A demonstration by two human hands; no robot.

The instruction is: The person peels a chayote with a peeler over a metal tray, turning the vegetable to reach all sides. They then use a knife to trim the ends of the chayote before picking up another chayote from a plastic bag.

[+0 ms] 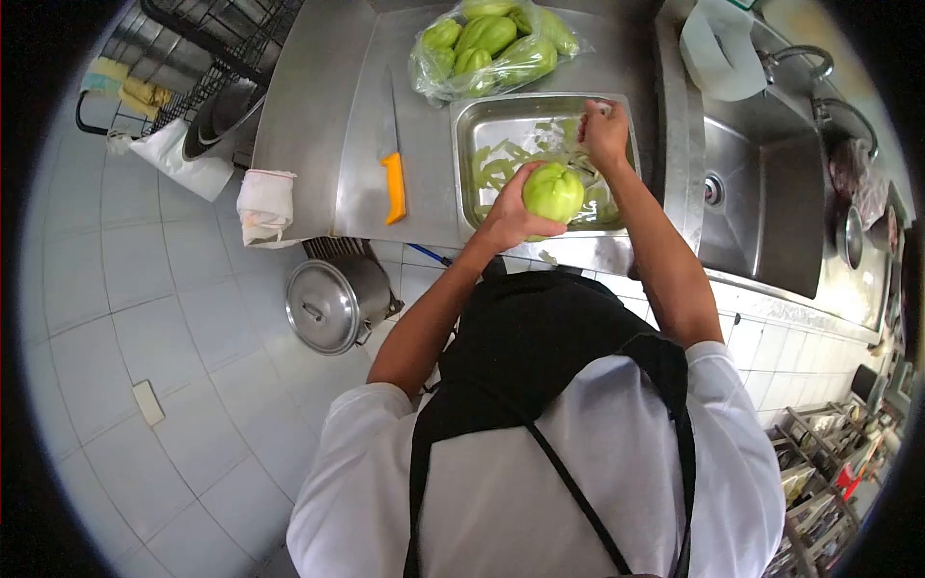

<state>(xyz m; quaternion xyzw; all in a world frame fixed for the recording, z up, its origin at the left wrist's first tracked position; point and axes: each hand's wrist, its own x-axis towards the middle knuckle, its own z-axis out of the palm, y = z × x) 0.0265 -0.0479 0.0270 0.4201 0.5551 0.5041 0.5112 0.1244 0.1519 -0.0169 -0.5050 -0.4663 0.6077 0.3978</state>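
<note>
In my left hand (513, 214) is a pale green chayote (554, 193), with the fingers wrapped around its side above the near part of a metal tray (463, 159). My right hand (604, 135) is closed over the tray's far right part, apart from the chayote. What its fingers hold is too small and hidden to name. Strips of green peel (496, 170) lie in the tray. Behind it stands a clear plastic bag (424, 79) filled with several green chayotes (488, 36).
An orange-handled knife (394, 190) lies left of the tray, blade pointing away. A folded white cloth (266, 206) hangs at the counter's left corner. To the right is a metal sink (761, 193) with faucets. A lidded pot (324, 306) stands below on the left.
</note>
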